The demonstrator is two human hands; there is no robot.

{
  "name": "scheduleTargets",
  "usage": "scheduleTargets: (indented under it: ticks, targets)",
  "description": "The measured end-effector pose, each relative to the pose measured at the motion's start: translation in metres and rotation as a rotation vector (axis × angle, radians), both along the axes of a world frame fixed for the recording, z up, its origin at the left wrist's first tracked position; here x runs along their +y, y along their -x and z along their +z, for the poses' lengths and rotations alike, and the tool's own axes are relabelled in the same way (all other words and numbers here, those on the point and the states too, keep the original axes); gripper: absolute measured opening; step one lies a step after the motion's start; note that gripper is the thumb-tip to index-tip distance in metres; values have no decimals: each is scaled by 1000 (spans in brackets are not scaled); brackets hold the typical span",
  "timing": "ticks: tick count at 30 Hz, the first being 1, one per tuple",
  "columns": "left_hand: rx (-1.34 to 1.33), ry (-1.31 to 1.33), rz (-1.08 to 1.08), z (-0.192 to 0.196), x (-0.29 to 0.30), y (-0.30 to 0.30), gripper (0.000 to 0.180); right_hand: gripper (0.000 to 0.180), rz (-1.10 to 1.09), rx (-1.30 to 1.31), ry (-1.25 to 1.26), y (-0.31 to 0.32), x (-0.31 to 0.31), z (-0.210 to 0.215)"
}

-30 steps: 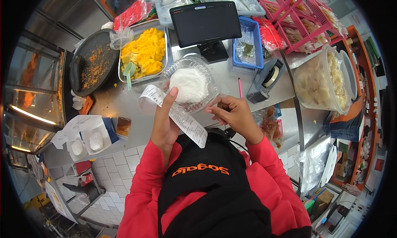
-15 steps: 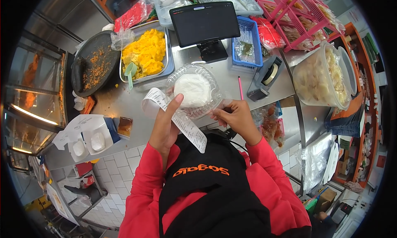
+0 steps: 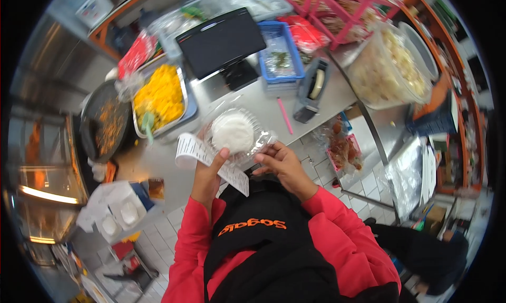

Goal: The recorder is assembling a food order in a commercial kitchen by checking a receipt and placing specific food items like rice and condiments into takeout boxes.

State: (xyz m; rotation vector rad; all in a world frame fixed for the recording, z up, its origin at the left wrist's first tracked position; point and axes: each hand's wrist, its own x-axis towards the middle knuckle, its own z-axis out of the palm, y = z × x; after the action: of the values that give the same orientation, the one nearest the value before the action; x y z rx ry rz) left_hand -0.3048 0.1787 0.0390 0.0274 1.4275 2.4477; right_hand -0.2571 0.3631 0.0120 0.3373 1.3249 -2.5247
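Note:
A clear plastic clamshell container [image 3: 259,140] with its lid raised is held in front of me, just over the table's near edge. Inside sits a round white mound [image 3: 233,131], perhaps rice; its kind is not certain. My left hand [image 3: 206,181] grips the container's near left side, the thumb pressing a long printed receipt [image 3: 238,182] against it. The receipt's far end curls up on the left. At the container's right rim, my right hand [image 3: 289,170] has thumb and fingers pinched on the plastic edge; the fingertips are partly hidden.
Beyond stand a black screen [image 3: 220,42], a tray [image 3: 184,89] of yellow food and a stone mortar [image 3: 126,116]. A blue basket [image 3: 296,71], pink pen [image 3: 284,115] and tape dispenser [image 3: 305,112] lie to the right. Another person in dark clothes [image 3: 437,255] is at lower right.
The view has turned, so the table's things shift and tilt. A person in dark clothes has come further into view at lower right. Both hands keep hold of the container.

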Motion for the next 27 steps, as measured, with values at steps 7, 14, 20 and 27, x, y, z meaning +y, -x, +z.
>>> scheduleTargets:
  ticks: [7, 14, 20, 27]
  targets:
    - [-282, -15, -127, -50, 24, -9, 57, 28, -255, -126, 90, -24, 6, -55]
    - [-331, 24, -391, -89, 29, 20, 75, 48, -350, -19, 105, -57, 18, -58]
    - [-231, 71, -682, -90, 91, 40, 76, 35, -468, -14, 6, -100, 40, -83]
    - [-94, 47, -1070, -77, 183, 29, 72, 22, -828, -54, 52, -199, 60, -94]
